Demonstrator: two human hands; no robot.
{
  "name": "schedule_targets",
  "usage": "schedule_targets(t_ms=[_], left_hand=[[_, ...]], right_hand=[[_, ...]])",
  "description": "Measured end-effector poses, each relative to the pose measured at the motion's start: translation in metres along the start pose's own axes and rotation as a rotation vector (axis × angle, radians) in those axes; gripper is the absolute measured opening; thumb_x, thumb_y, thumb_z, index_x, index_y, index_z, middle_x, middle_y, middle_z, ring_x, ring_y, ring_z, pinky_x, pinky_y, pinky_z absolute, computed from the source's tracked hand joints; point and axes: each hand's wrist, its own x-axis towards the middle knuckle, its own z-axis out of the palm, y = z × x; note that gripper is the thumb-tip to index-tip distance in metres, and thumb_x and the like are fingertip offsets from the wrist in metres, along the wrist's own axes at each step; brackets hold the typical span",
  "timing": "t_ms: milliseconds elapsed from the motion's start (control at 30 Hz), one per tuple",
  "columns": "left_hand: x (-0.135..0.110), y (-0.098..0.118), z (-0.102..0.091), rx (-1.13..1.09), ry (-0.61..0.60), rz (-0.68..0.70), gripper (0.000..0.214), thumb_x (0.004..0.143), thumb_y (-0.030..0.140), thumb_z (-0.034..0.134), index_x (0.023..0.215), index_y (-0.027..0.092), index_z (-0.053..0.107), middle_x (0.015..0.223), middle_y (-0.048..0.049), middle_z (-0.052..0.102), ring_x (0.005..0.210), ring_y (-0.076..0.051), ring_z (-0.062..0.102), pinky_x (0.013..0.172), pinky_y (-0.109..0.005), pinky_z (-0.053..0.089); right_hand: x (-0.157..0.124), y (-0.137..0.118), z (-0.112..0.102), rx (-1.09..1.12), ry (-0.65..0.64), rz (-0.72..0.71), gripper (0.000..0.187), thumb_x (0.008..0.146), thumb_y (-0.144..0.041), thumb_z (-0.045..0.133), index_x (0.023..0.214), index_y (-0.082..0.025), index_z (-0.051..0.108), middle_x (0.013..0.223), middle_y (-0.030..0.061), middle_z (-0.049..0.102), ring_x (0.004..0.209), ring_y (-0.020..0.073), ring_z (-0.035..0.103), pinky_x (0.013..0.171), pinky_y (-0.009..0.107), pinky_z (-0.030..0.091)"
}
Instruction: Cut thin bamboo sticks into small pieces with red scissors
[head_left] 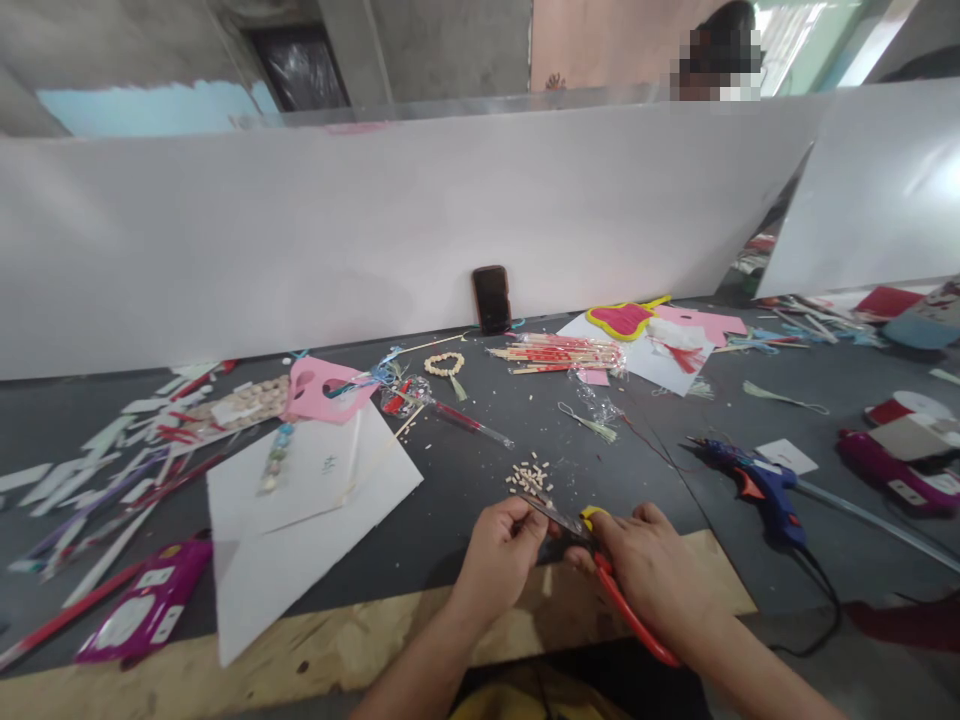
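My right hand is wrapped round a pair of red-handled shears with a yellow part near the pivot. Their metal blades point left, towards my left hand. The fingers of that hand are pinched together right at the blade tips; what they hold is too small and covered to make out. Just beyond the blades lies a loose heap of short pale cut pieces on the dark table. Both hands are low over the table's front edge.
White paper sheets and a pink cut-out lie left, near a beaded bracelet. Bundled sticks lie behind the heap. A phone leans on the white partition. A corded blue glue gun lies right.
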Motion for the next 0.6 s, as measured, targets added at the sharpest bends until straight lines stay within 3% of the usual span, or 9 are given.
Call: schedule_targets(t_ms=[333, 467, 600], left_hand=[[0.0001, -0.0057, 0.0023, -0.002, 0.092, 0.064, 0.027, 0.081, 0.04, 0.057, 0.087, 0.015, 0.062, 0.051, 0.0074, 0.038, 0.043, -0.006, 0.029, 0.041, -0.017, 0.024], [-0.0015, -0.0028, 0.0011, 0.019, 0.126, 0.079, 0.021, 0.081, 0.035, 0.056, 0.084, 0.015, 0.062, 0.049, 0.007, 0.037, 0.045, -0.007, 0.031, 0.042, -0.018, 0.024], [-0.0004, -0.0024, 0.0001, -0.036, 0.074, 0.044, 0.015, 0.079, 0.029, 0.055, 0.077, 0.015, 0.061, 0.049, 0.0074, 0.036, 0.044, -0.007, 0.028, 0.042, -0.018, 0.022]], right_hand=[[0.0009, 0.0011, -0.0062, -0.006, -0.09, 0.078, 0.02, 0.089, -0.037, 0.047, 0.091, -0.018, 0.052, 0.081, 0.0076, 0.068, 0.073, 0.0244, 0.062, 0.07, 0.036, 0.029], [-0.0004, 0.0, -0.0087, 0.004, -0.064, 0.093, 0.022, 0.078, -0.033, 0.058, 0.095, -0.018, 0.053, 0.092, 0.009, 0.067, 0.086, 0.0278, 0.06, 0.077, 0.04, 0.029], [0.0004, -0.0007, -0.0051, 0.022, -0.034, 0.093, 0.032, 0.076, -0.035, 0.059, 0.101, -0.016, 0.052, 0.099, 0.0112, 0.065, 0.089, 0.0289, 0.058, 0.079, 0.041, 0.029]])
